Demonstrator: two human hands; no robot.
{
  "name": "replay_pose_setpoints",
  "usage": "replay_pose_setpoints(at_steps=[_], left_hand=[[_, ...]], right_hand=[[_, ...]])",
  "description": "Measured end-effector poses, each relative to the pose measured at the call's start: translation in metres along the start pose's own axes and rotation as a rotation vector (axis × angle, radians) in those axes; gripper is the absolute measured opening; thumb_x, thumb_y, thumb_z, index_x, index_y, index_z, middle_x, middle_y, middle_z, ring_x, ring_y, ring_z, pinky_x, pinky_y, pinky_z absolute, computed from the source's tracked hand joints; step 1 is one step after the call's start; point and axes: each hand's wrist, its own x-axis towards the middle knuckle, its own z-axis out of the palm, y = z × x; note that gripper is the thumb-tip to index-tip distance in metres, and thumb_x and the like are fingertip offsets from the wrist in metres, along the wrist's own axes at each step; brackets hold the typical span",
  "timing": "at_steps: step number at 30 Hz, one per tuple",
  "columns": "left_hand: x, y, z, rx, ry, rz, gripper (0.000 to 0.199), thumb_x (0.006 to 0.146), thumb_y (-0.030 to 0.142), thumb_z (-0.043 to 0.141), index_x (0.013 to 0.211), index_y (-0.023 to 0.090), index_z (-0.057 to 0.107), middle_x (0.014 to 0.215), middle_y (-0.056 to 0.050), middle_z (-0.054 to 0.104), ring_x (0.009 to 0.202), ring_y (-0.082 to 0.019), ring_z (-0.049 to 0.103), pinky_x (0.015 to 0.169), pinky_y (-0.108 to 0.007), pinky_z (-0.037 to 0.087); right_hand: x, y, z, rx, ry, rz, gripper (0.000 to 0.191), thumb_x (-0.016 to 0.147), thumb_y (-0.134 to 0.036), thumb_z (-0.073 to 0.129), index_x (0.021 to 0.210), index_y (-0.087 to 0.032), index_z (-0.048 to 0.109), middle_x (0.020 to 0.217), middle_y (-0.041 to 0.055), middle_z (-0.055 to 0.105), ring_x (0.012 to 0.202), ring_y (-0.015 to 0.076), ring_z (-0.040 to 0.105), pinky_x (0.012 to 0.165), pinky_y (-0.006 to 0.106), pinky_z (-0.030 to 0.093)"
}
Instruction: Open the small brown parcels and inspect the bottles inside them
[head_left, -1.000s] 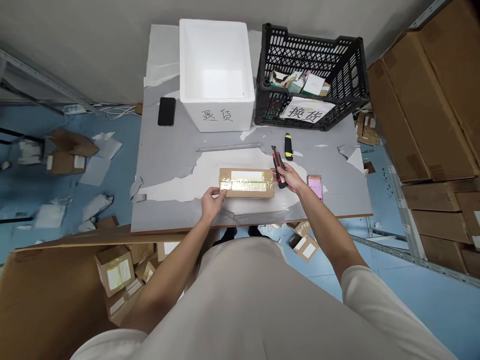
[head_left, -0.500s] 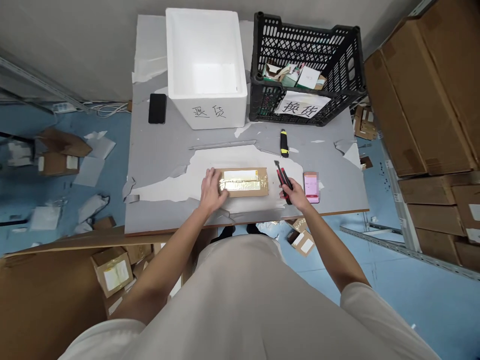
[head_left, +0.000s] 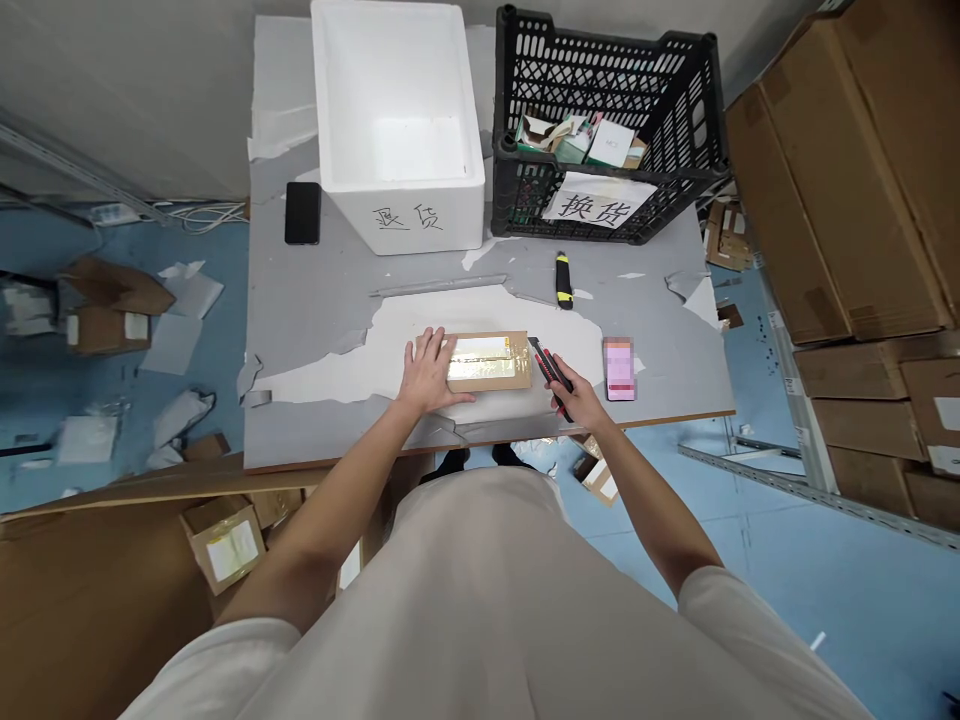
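Note:
A flat brown cardboard box (head_left: 489, 362) with a white label and shiny clear tape lies on the table's pale torn patch. My left hand (head_left: 429, 372) rests against the box's left end, fingers spread and thumb out along its lower edge. In my right hand (head_left: 576, 396) is a black and red utility knife (head_left: 553, 374), its tip pointing up and left, close to the right end of the box. Whether the tip touches the cardboard I cannot tell. To the right of that hand lies a phone (head_left: 619, 369) with a lit pink screen.
Behind the box stand a white foam box (head_left: 409, 222) and a black plastic crate (head_left: 611, 160) holding small cartons. A yellow and black cutter (head_left: 564, 281) and a dark phone (head_left: 303, 213) lie on the table (head_left: 315, 290). Large cartons (head_left: 847, 190) are stacked at the right.
My right hand has brought the utility knife left, close to the box's right end. My left hand's fingers have spread wider at the left end. The view has shifted slightly.

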Motion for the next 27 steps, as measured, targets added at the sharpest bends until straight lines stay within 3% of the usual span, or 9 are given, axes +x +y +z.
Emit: replay_pose_setpoints(at_steps=[9,15,21,27], left_hand=[[0.0,-0.003,0.004,-0.062,0.038,0.033,0.124,0.049,0.072,0.074,0.148,0.015,0.027,0.154,-0.021,0.024,0.144,-0.043,0.012,0.114,-0.056,0.016],[0.0,-0.003,0.007,-0.09,0.075,0.04,0.118,0.049,0.069,0.076,0.146,0.017,0.032,0.152,-0.021,0.027,0.143,-0.043,0.016,0.113,-0.055,0.02],[-0.001,-0.003,0.012,-0.147,0.118,0.046,0.113,0.051,0.067,0.075,0.144,0.018,0.033,0.152,-0.02,0.028,0.142,-0.043,0.017,0.114,-0.056,0.019],[-0.001,-0.005,0.015,-0.174,0.14,0.06,0.116,0.05,0.065,0.077,0.144,0.013,0.032,0.152,-0.022,0.026,0.142,-0.044,0.015,0.114,-0.055,0.019]], right_hand=[[-0.008,-0.008,-0.003,-0.122,-0.011,-0.019,0.074,0.079,-0.033,0.063,0.147,-0.033,0.035,0.09,0.0008,0.065,0.049,0.0067,0.053,0.037,0.02,0.049],[-0.01,-0.016,-0.004,-0.166,-0.025,0.006,0.07,0.079,-0.028,0.063,0.145,-0.033,0.04,0.08,-0.0012,0.064,0.045,0.0065,0.051,0.036,0.02,0.048],[-0.016,-0.013,-0.018,-0.343,-0.099,-0.034,0.064,0.08,-0.026,0.059,0.142,-0.031,0.044,0.057,-0.0062,0.056,0.041,0.0076,0.048,0.04,0.02,0.044],[-0.03,-0.006,-0.023,-0.214,-0.068,0.003,0.064,0.075,-0.028,0.065,0.138,-0.027,0.052,0.058,-0.0059,0.058,0.04,0.0067,0.044,0.038,0.022,0.046]])
